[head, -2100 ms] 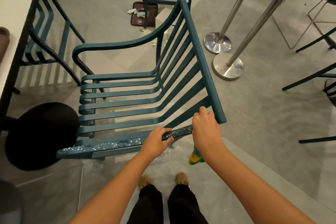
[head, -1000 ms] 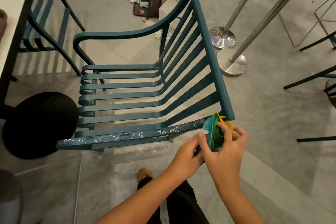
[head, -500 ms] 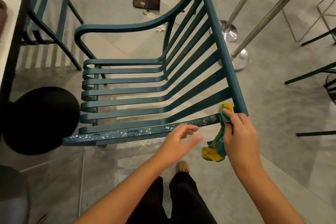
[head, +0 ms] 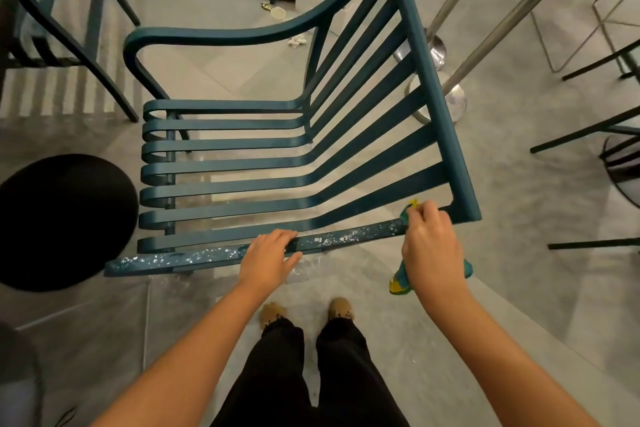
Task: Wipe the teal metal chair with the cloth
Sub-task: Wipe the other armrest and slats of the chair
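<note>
At the bottom of the frame stand two tan shoes [head: 273,312] and dark trouser legs, with both forearms reaching up toward the near armrest [head: 346,238] of the teal chair [head: 429,80], which fills the centre.

The left hand [head: 268,258] now lies on that armrest at mid-frame, fingers nearly straight over the top and thumb along the near edge. Half a second ago it hovered just off the rail. The right hand [head: 431,246], at centre right, pinches the bunched teal-and-yellow cloth [head: 399,279]. It holds the cloth's upper end against the armrest where it meets the backrest, and the loose tail hangs below the wrist.

A second ago both hands were gathering the cloth. Now the chair looks braced and the cloth is in contact, so a stroke along the rail seems ready to begin. White specks cover the armrest toward lower left, so the wiping appears barely started.

Farther off, a black round stool [head: 59,218] sits at left and steel post bases [head: 453,102] lie behind the backrest.
</note>
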